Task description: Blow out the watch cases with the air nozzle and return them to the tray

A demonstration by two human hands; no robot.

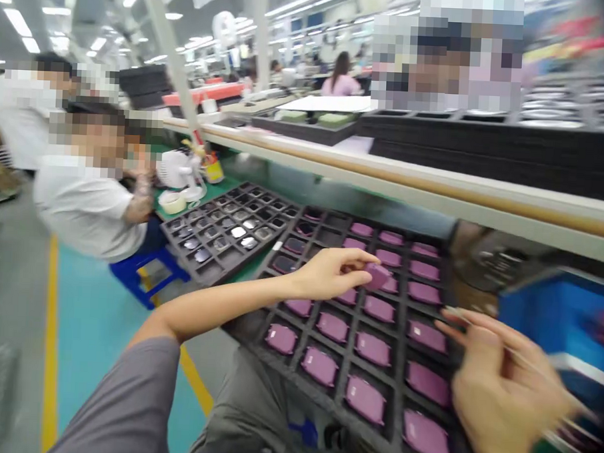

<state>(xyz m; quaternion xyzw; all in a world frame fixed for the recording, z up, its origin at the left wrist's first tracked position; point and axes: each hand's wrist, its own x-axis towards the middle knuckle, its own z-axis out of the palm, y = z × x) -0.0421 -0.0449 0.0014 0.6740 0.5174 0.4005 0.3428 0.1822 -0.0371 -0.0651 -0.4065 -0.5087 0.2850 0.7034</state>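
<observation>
My left hand [330, 273] reaches over a black compartment tray [399, 364] and pinches a purple lens [378, 276] between thumb and fingers, above the tray's middle. Similar flat purple lenses [364, 397] with small edge tabs lie one to a compartment; several carry a small white mark. Darker lenses [295, 245] sit in the left column at the far end. My right hand [505, 382] is by the tray's right edge, its fingers closed around a thin pale stick-like tool [521, 359]. Motion blurs this tool, so I cannot tell its exact kind.
A second black tray [225, 270] with dark and clear lenses adjoins on the left. A shelf edge [384, 183] crosses behind, bearing stacked black trays [485, 151]. On the right is a blue bin [543, 317]. A seated co-worker [88, 197] is at left, near a white fan [177, 171].
</observation>
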